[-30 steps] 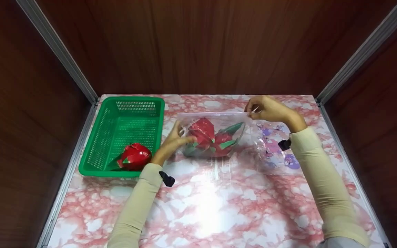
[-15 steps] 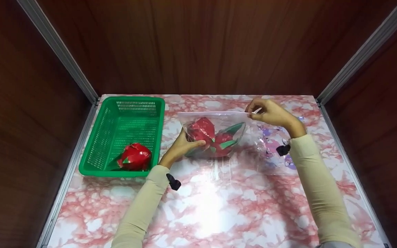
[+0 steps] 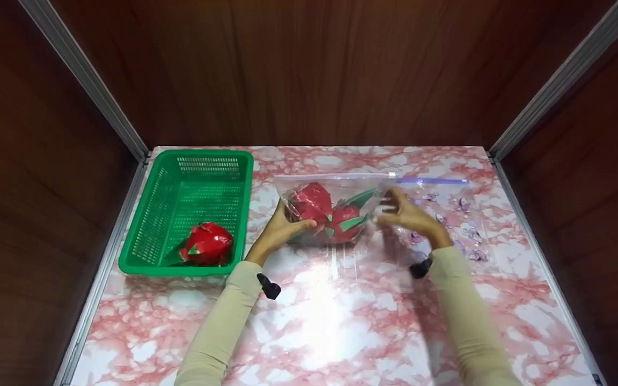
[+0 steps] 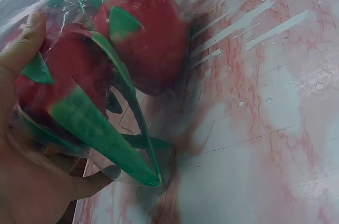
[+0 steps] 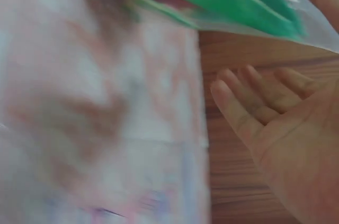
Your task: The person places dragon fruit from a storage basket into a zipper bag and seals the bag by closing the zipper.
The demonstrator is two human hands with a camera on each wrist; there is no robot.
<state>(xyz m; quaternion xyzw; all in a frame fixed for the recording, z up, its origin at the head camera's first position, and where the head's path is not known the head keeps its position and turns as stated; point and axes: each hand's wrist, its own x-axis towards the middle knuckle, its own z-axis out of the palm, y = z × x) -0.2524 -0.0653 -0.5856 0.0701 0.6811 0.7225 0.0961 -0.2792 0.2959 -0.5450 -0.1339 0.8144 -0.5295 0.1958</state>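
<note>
A clear zip bag (image 3: 336,176) holding two red dragon fruits (image 3: 313,201) with green leaf tips stands mid-table, its white slider (image 3: 392,175) at the right end of the top strip. My left hand (image 3: 279,228) grips the bag's left side around one fruit, thumb in front; the left wrist view shows that thumb (image 4: 33,36) on the plastic and fingers underneath. Just off the bag's right side is my right hand (image 3: 408,214), fingers spread and holding nothing. In the right wrist view its fingers (image 5: 254,94) lie apart from the plastic.
A green basket (image 3: 185,271) at the left contains another red dragon fruit (image 3: 210,244). Flat on the table at the right lies a second clear bag with a purple zip strip (image 3: 432,181) and printed purple-pink figures. Brown wood-look walls (image 3: 309,75) enclose the marbled table (image 3: 384,332).
My right hand has let go of the slider at the bag's top right corner and moved down beside the bag. My left hand has shifted right and taken hold of the bag's side.
</note>
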